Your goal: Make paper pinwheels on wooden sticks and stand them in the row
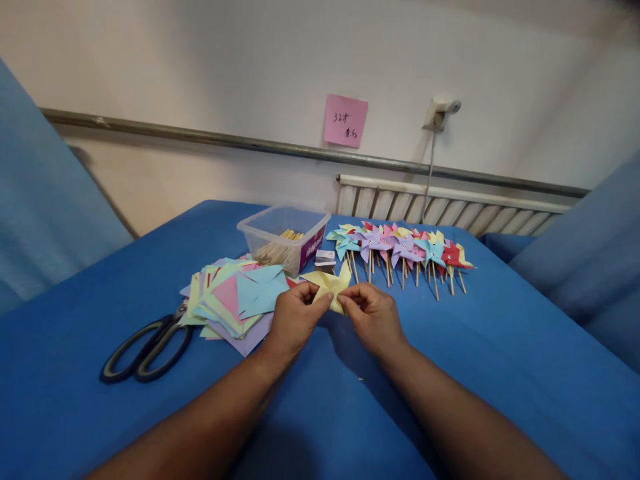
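Note:
A yellow paper pinwheel (327, 281) with folded blades is held up between both hands, above the blue table cover. My left hand (299, 313) pinches its left side near the centre with thumb and fingers. From the right, my right hand (373, 313) pinches it close to the middle; whether a pin is between those fingertips cannot be made out. Just behind the pinwheel stands a small box (325, 257). A stack of coloured paper squares (260, 291), with slits cut in the top blue one, lies beside my left hand.
Scissors (145, 347) lie left, their blades under the paper. A clear plastic tub (273, 223) holds wooden sticks (280, 248). Several finished pinwheels on sticks (404, 249) lie at the back right of the blue-covered table (500, 347). Behind are a rail (240, 141) and a radiator (460, 207).

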Motion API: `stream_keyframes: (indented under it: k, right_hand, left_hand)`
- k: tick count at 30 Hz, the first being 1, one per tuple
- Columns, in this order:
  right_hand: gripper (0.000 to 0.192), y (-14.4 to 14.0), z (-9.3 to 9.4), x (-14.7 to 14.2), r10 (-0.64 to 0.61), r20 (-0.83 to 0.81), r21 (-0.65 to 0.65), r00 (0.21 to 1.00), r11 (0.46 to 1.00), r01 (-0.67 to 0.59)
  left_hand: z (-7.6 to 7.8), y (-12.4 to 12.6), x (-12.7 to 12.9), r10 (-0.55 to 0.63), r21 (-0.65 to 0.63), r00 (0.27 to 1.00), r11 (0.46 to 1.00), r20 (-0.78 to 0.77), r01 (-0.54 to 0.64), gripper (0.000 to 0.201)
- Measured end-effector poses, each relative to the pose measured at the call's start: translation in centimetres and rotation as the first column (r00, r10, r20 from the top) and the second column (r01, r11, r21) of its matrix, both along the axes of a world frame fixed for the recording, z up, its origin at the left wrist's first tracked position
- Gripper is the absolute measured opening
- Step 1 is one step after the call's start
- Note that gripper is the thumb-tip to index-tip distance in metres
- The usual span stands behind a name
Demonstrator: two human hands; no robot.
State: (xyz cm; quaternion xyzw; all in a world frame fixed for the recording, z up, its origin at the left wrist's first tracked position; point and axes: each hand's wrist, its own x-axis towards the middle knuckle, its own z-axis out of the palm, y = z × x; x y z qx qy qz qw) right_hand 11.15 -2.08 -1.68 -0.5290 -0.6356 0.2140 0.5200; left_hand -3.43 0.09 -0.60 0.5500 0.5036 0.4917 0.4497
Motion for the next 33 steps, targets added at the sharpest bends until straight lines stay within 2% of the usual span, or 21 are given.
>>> stream_keyframes:
  k: [9,15,23,33]
  right_hand:
    - [0.008,-0.2,0.07,-0.17,-0.016,-0.017,0.007,1.0,1.0,0.016]
    - [0.009,-0.28,0.15,-0.25,-0.012,-0.018,0.007,1.0,1.0,0.012]
    - [0.008,-0.25,0.04,-0.25,-0.01,-0.064,-0.025,0.998,1.0,0.008]
    - [0.01,-0.22,0.06,-0.43,-0.015,-0.109,-0.059,0.994,0.998,0.008]
  left_hand:
    - [0.52,-0.34,0.2,0.006,-0.018,1.0,1.0,0.022,-0.006,0.022]
    - [0.14,-0.27,0.19,0.012,-0.01,1.0,1.0,-0.018,-0.012,0.023]
    - [-0.18,-0.15,0.18,0.022,0.014,1.0,1.0,0.004,-0.022,0.024]
    - [0.09,-0.47,0.1,0.05,0.098,0.993,0.994,-0.11,-0.039,0.023]
